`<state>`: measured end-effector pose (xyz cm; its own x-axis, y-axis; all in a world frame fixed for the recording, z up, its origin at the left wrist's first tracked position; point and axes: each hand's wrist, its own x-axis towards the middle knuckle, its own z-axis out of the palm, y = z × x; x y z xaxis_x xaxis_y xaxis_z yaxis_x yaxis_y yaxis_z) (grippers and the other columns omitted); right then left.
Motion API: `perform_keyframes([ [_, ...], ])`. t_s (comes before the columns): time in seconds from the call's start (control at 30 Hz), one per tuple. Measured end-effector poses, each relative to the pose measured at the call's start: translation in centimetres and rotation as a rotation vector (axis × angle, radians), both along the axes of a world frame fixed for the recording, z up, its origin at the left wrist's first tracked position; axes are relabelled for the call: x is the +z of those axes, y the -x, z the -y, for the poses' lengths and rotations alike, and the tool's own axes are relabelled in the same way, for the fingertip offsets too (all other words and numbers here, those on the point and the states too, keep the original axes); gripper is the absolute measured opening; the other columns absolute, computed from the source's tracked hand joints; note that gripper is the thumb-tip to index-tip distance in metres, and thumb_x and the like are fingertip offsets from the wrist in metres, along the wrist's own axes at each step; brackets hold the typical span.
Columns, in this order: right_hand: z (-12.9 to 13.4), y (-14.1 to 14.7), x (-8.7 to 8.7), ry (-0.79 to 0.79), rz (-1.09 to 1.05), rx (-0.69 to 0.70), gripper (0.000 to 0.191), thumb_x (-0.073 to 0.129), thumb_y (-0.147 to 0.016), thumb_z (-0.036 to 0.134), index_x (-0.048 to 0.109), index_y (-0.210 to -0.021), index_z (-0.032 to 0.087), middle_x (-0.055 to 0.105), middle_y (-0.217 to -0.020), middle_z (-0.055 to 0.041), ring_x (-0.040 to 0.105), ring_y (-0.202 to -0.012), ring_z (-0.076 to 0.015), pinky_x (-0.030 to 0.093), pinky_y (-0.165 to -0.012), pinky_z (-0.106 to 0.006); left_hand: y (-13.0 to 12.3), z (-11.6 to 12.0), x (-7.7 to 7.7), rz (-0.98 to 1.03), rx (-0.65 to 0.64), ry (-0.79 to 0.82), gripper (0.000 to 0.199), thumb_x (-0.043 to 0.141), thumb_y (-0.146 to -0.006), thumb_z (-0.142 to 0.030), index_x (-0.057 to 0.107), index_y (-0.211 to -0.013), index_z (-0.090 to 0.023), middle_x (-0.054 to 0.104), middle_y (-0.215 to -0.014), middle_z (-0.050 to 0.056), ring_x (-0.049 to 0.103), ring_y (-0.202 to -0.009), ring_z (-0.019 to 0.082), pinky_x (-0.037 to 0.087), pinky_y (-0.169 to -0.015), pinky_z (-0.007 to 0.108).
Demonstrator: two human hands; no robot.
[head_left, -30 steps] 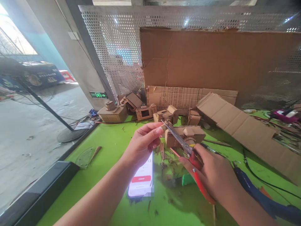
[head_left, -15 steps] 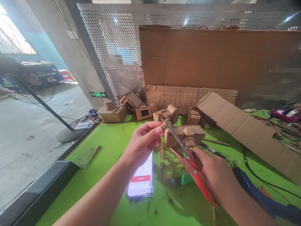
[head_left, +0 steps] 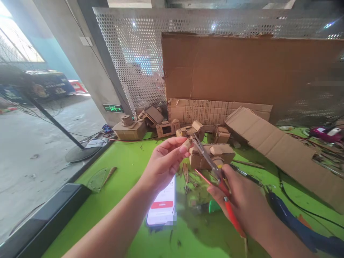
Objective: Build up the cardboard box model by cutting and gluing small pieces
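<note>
My left hand (head_left: 167, 159) pinches a small cardboard piece (head_left: 188, 143) between thumb and fingers, above the table. In my right hand (head_left: 243, 197) is a pair of red-handled scissors (head_left: 205, 157), their blades slightly apart at the tips and close beside that piece. Whether the blades touch it is hard to tell. Just behind the scissors sits a camera-shaped cardboard model (head_left: 199, 159), partly covered by them. A phone (head_left: 161, 211) with a lit screen lies beneath my left wrist.
Several more cardboard models (head_left: 164, 129) line the back of the green table (head_left: 126, 168). A long cardboard strip (head_left: 279, 150) slants across the right, near a blue-handled tool (head_left: 292, 222). A protractor (head_left: 97, 180) lies left; cardboard scraps (head_left: 186, 175) are scattered centrally.
The scissors' blades have parted slightly at the tips. Both hands sit a little further right in the picture, and the whole view has shifted slightly down and right.
</note>
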<state>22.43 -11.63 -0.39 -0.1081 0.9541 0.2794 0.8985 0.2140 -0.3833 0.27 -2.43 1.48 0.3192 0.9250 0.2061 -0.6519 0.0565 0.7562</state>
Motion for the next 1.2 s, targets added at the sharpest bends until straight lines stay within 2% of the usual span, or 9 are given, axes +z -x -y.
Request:
perform_keyframes([
  [0.23, -0.2, 0.2, 0.2, 0.0, 0.071, -0.036, 0.022, 0.059, -0.095, 0.045, 0.046, -0.091, 0.028, 0.066, -0.07, 0.0046, 0.061, -0.053, -0.0188, 0.038, -0.05, -0.026, -0.2, 0.1, 0.4, 0.002, 0.013, -0.016, 0.027, 0.091, -0.075, -0.015, 0.081, -0.101, -0.017, 0.078, -0.085, 0.001, 0.072, -0.073, 0.007, 0.058, -0.074, 0.013],
  [0.43, -0.3, -0.1, 0.2, -0.089, 0.137, -0.033, 0.022, 0.057, -0.095, 0.041, 0.042, -0.084, 0.029, 0.06, -0.061, 0.0068, 0.057, -0.048, -0.0186, 0.036, -0.048, -0.026, -0.4, 0.1, 0.5, -0.042, 0.059, -0.03, 0.028, 0.091, -0.074, -0.013, 0.081, -0.099, -0.015, 0.078, -0.084, 0.002, 0.072, -0.074, 0.008, 0.058, -0.075, 0.014],
  [0.63, -0.2, -0.1, 0.0, -0.183, 0.222, -0.051, 0.024, 0.052, -0.097, 0.04, 0.041, -0.08, 0.029, 0.052, -0.048, 0.0084, 0.053, -0.039, -0.0189, 0.027, -0.045, -0.027, -0.4, 0.2, 0.6, -0.039, 0.056, -0.011, 0.026, 0.092, -0.072, -0.013, 0.081, -0.096, -0.015, 0.079, -0.083, 0.002, 0.072, -0.072, 0.007, 0.058, -0.073, 0.013],
  [0.77, -0.2, -0.4, -0.2, -0.213, 0.237, -0.06, 0.026, 0.05, -0.099, 0.04, 0.042, -0.077, 0.028, 0.05, -0.045, 0.0076, 0.051, -0.037, -0.0184, 0.026, -0.046, -0.027, -0.4, 0.4, 0.7, -0.038, 0.049, -0.002, 0.028, 0.093, -0.072, -0.014, 0.081, -0.097, -0.015, 0.079, -0.085, 0.002, 0.071, -0.071, 0.007, 0.058, -0.072, 0.013],
  [0.97, -0.3, -0.8, -0.3, -0.14, 0.136, -0.068, 0.02, 0.056, -0.097, 0.043, 0.049, -0.086, 0.028, 0.064, -0.06, 0.0051, 0.056, -0.044, -0.0179, 0.033, -0.048, -0.027, -0.4, 0.2, 0.5, -0.01, 0.046, -0.002, 0.034, 0.091, -0.074, -0.014, 0.078, -0.105, -0.015, 0.076, -0.087, 0.002, 0.072, -0.075, 0.008, 0.059, -0.076, 0.016],
  [1.1, -0.2, -0.6, 0.0, -0.079, 0.096, -0.062, 0.025, 0.059, -0.096, 0.042, 0.044, -0.082, 0.028, 0.063, -0.061, 0.0056, 0.058, -0.048, -0.0183, 0.035, -0.049, -0.027, -0.4, 0.2, 0.5, -0.004, 0.088, -0.007, 0.042, 0.091, -0.074, -0.011, 0.076, -0.113, -0.016, 0.076, -0.095, 0.003, 0.072, -0.079, 0.009, 0.06, -0.076, 0.017],
  [1.2, -0.1, -0.3, 0.1, -0.049, 0.067, -0.041, 0.027, 0.063, -0.093, 0.044, 0.042, -0.086, 0.029, 0.064, -0.064, 0.0054, 0.062, -0.052, -0.0195, 0.037, -0.05, -0.026, -0.5, 0.2, 0.6, -0.023, 0.105, -0.02, 0.044, 0.09, -0.074, -0.011, 0.075, -0.115, -0.016, 0.077, -0.099, 0.004, 0.072, -0.082, 0.01, 0.06, -0.078, 0.018],
])
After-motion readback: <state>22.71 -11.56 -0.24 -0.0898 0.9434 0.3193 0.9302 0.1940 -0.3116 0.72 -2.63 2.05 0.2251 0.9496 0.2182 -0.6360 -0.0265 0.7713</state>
